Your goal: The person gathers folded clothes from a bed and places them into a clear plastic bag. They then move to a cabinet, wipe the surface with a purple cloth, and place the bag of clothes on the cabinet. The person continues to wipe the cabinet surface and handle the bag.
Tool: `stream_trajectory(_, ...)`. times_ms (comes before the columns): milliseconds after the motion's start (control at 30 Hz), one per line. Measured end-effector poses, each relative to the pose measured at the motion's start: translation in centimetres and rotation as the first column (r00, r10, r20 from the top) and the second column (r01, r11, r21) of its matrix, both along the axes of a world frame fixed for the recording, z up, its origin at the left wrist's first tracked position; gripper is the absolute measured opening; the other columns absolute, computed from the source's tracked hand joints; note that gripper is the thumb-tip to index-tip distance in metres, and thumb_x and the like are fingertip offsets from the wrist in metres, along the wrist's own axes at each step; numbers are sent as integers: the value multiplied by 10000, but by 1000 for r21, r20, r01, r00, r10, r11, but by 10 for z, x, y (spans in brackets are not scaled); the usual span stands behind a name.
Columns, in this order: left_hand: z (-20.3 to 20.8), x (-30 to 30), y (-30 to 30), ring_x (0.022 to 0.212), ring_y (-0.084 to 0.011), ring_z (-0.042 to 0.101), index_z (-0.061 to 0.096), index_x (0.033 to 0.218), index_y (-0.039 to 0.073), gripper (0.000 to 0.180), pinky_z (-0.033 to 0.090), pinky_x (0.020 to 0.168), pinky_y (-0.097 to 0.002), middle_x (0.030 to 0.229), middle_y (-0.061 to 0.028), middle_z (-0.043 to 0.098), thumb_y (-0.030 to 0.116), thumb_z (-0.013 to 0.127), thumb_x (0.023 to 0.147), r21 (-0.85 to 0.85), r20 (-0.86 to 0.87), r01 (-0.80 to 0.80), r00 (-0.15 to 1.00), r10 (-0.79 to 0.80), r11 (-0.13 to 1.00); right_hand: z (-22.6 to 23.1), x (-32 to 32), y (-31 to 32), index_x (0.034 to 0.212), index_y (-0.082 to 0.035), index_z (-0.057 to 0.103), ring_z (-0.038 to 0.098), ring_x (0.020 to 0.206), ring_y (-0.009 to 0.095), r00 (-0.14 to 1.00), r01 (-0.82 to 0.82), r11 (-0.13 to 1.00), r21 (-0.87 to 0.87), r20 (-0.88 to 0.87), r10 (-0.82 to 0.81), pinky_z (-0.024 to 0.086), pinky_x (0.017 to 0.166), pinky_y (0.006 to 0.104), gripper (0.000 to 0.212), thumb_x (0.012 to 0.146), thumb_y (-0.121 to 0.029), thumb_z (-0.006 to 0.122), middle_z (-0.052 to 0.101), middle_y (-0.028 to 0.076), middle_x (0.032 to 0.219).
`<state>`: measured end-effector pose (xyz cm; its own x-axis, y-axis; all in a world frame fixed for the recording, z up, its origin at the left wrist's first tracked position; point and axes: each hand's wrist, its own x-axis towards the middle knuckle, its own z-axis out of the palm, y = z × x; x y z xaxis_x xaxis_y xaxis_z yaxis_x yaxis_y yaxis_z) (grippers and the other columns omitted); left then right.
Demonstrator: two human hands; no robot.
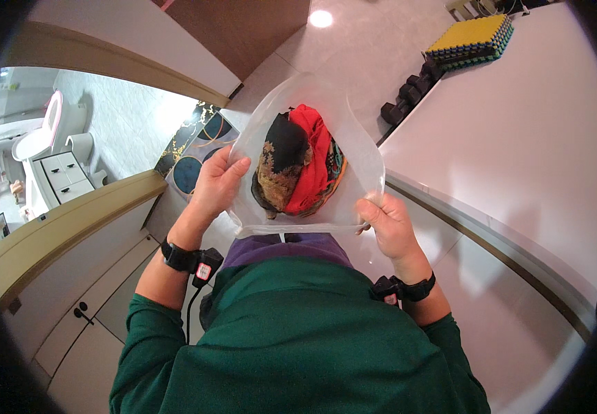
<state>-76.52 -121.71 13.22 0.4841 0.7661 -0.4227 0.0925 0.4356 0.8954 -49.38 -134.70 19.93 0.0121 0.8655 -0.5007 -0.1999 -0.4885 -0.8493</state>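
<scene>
A left hand (217,181) grips the left edge of a translucent plastic bag (360,162) while the right hand (391,224) grasps it by the near right corner. Bunched inside, between the bag's side edges, a black-and-tan cloth (281,165) lies against a red cloth (317,148). Beyond, dark dumbbells (410,92) line the floor (353,48) near stacked, yellow-topped foam mats (471,36).

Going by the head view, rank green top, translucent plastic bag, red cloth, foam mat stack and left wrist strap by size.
1. Green top
2. Translucent plastic bag
3. Red cloth and foam mat stack: too alike to rank
4. Left wrist strap
</scene>
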Motion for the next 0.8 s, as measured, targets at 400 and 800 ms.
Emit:
stream_trajectory(400, -35, 10, 13, 787, -58, 515, 596, 1044, 29, 216, 421, 693, -222, 880, 27, 601, 178, 568, 891, -146, -50, -132, 991, 126, 980, -1, -24, -2, 721, -74, 523, 489, 534, 111, 940, 340, 940, 21, -24, -339, 423, 515, 241, 230, 907, -208, 532, 502, 10, 614)
stream_trajectory(800, -72, 40, 68, 904, -189, 556, 535, 1022, 113, 481, 440, 754, -354, 983, -69, 602, 561, 450, 867, -423, 128, 43, 992, 13, 905, 36, 27, 65, 713, -69, 512, 477, 530, 116, 799, 599, 772, 212, -220, -559, 417, 520, 268, 238, 913, -196, 530, 480, 5, 603)
